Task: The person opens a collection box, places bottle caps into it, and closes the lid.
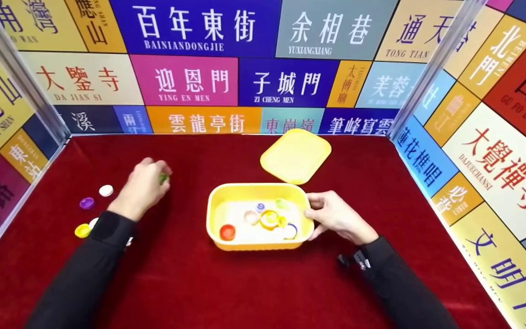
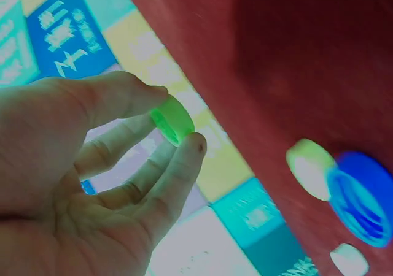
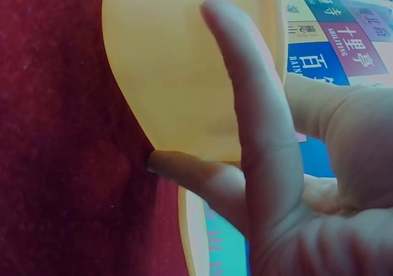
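Between thumb and fingertips, my left hand pinches a small green bottle cap, held above the red cloth left of the box. My right hand grips the right end of an open yellow plastic box, with fingers against its outer wall in the right wrist view. Inside the box lie several caps, among them a red cap, a yellow cap and a small purple cap. Close to my left wrist are a white cap, a purple cap and a yellow cap.
A yellow lid lies flat behind the box. Red cloth covers the table. Panels with printed Chinese signs wall in the back and both sides. My left sleeve partly covers another white cap.
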`<action>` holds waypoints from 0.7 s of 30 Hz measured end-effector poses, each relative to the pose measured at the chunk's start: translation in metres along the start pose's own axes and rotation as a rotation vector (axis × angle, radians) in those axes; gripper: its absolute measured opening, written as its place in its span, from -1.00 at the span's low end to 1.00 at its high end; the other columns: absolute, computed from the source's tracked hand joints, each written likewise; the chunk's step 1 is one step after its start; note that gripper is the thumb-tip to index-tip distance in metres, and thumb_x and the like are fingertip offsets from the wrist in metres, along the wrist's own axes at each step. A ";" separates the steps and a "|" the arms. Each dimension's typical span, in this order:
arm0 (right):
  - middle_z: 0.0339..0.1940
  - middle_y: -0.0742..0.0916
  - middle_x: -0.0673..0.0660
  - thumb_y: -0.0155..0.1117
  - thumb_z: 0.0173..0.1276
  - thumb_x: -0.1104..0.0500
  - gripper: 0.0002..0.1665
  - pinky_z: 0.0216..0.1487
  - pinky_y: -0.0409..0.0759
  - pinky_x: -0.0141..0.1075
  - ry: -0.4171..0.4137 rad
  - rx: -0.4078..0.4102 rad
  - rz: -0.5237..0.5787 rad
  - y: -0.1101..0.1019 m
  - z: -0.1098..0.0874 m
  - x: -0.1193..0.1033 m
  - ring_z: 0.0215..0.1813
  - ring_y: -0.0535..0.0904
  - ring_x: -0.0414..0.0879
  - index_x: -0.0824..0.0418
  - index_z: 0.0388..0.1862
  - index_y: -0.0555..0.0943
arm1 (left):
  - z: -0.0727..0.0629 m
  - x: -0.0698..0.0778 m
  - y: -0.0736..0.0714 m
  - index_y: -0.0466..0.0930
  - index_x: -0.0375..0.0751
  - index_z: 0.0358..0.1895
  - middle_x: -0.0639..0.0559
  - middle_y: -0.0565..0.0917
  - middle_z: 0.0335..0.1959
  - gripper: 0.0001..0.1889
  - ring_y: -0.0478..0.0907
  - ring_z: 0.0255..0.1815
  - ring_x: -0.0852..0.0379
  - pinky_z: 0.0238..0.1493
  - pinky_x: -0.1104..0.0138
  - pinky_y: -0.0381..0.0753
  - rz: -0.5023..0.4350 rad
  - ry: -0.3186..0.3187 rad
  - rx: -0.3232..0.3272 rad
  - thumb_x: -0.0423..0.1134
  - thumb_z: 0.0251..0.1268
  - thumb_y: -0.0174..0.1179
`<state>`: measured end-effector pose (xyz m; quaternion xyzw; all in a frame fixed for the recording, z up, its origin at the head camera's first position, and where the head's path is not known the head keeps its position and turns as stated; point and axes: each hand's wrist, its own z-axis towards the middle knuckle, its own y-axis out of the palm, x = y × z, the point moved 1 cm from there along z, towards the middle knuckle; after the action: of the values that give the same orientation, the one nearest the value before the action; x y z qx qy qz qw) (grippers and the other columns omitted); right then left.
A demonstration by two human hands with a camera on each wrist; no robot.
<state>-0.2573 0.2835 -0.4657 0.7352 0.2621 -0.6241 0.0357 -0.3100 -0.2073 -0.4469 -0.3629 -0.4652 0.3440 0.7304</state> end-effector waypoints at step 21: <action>0.09 0.85 0.47 0.37 0.53 0.38 -0.48 -0.33 0.95 -0.12 0.019 0.155 -0.173 0.006 -0.005 -0.009 -0.23 0.93 0.03 0.32 0.44 0.80 | -0.028 0.112 0.040 0.81 -0.32 0.04 -0.22 0.68 -0.10 -0.81 0.73 -0.16 -0.12 -0.06 0.10 0.91 -0.028 0.480 -0.046 -0.47 0.43 0.50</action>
<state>-0.2511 0.2777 -0.4581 0.7161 0.2757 -0.6365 -0.0778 -0.2537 -0.0996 -0.4410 -0.4442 -0.2909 0.2270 0.8164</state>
